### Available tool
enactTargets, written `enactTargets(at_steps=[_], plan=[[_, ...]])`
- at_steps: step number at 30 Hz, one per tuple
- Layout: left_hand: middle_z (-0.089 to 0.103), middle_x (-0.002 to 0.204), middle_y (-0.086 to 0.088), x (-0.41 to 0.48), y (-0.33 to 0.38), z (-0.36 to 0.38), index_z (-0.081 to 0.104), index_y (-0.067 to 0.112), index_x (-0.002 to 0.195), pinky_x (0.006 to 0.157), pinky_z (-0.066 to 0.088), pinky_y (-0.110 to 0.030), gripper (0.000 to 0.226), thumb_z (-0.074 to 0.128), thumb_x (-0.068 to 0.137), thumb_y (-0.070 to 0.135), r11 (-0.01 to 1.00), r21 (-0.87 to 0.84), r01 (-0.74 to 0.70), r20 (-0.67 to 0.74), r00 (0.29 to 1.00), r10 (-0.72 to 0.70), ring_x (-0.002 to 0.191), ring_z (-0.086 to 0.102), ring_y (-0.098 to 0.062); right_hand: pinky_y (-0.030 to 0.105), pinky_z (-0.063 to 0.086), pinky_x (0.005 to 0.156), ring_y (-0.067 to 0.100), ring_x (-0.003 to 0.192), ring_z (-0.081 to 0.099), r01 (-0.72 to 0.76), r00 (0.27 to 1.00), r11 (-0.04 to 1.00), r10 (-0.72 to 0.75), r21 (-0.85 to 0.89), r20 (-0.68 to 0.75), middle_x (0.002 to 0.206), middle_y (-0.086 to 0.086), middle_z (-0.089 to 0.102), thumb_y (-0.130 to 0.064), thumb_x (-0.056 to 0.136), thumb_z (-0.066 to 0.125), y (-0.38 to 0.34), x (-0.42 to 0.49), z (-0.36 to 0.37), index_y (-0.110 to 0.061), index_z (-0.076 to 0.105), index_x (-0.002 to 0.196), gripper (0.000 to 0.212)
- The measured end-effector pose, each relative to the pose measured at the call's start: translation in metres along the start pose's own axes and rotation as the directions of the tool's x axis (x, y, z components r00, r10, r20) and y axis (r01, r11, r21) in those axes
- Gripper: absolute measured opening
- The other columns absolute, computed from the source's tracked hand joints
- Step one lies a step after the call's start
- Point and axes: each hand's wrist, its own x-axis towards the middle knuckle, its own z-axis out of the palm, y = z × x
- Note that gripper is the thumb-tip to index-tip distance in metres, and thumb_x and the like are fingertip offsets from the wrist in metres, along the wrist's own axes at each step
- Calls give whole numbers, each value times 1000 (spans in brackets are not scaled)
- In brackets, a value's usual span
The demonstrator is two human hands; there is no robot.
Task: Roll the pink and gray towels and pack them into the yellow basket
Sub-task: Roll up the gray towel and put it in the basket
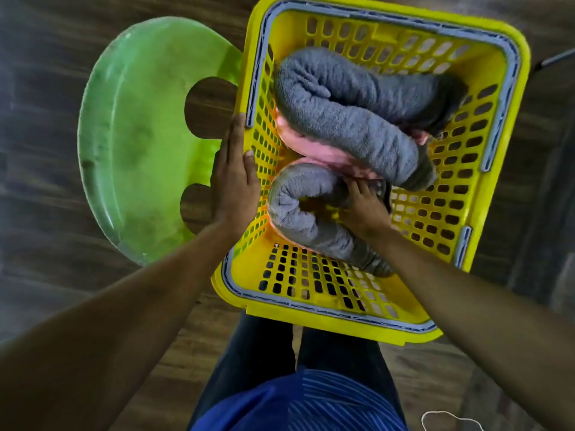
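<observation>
The yellow basket (522,76) sits on a green chair (140,135), and its near edge seems to hang past the seat toward the person's legs. All the towels in view are already inside: an upper gray roll (357,113) lies across the middle, a lower gray roll (305,209) curves along the near left corner, and the pink towel (311,150) is squeezed between the 2, mostly hidden.

The left hand (235,181) lies flat against the outside of the basket's left wall. Its fingers are straight and its thumb rests on the rim, so it steadies rather than grasps. The right hand (365,206) is down in the basket, with its fingertips pushed into the seam where the lower roll meets the pink one. I cannot tell whether it pinches cloth or only presses.

The packing looks nearly done, but 2 risks remain. A hard downward push near the overhanging edge could tip the basket, since the left hand has no real hold. The bent lower roll may also spring loose once released.
</observation>
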Motion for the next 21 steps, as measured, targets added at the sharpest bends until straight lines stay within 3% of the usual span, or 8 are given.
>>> enactTargets(at_steps=[2,6,11,15,17,18,20,21], plan=[[25,159,-2,0,0,1,23,13,153,114,23,-22,51,34,102,15,1000,10,-2,-8,1000,2,144,26,-15,54,31,108,41,138,30,61,996,997,-57,-54,71,153,15,26,-48,75,65,9,22,9,-16,17,152,96],[26,158,-3,0,0,3,24,12,152,115,25,-25,51,34,102,15,1000,4,-9,-20,1000,9,144,25,-14,45,20,115,33,140,26,148,989,964,-139,-220,57,153,12,29,-47,74,75,1,64,11,-22,20,152,98],[26,158,-3,-1,0,3,24,11,152,115,30,-31,51,35,103,15,1000,-7,-25,-27,999,25,144,25,-13,48,16,116,34,142,24,47,996,969,-25,-244,91,153,16,26,-59,71,73,1,76,22,-20,16,152,107],[26,158,-3,0,-2,3,24,11,152,113,33,-32,52,36,102,15,1000,7,-29,-36,999,29,143,28,-15,49,28,111,33,132,40,106,994,969,-108,-221,5,144,14,43,-90,60,51,-3,56,31,-21,32,146,112],[26,158,-2,1,-2,3,24,12,152,112,30,-27,53,37,101,15,1000,14,-21,-34,999,22,143,29,-16,46,26,114,30,137,36,116,993,982,-112,-148,37,149,11,39,-95,56,43,-5,41,25,-22,30,147,117],[26,158,-2,1,-1,4,24,12,152,112,29,-25,53,37,101,14,1000,18,-20,-35,999,20,143,29,-16,38,23,117,27,138,33,112,991,993,-110,-26,79,151,9,36,-86,65,52,-3,37,24,-20,30,148,109],[26,158,-2,0,-1,4,24,12,152,112,28,-25,53,38,101,15,1000,25,-18,-32,999,19,143,29,-17,16,22,114,16,135,37,102,962,955,-166,278,219,149,6,38,-44,83,70,-10,30,14,-10,37,145,78],[26,158,-2,0,0,5,24,12,152,113,29,-26,54,38,101,15,999,27,-18,-30,999,18,143,28,-17,17,28,111,6,128,42,106,954,915,-203,389,218,145,7,43,-30,87,69,-13,30,12,-6,40,143,68]])
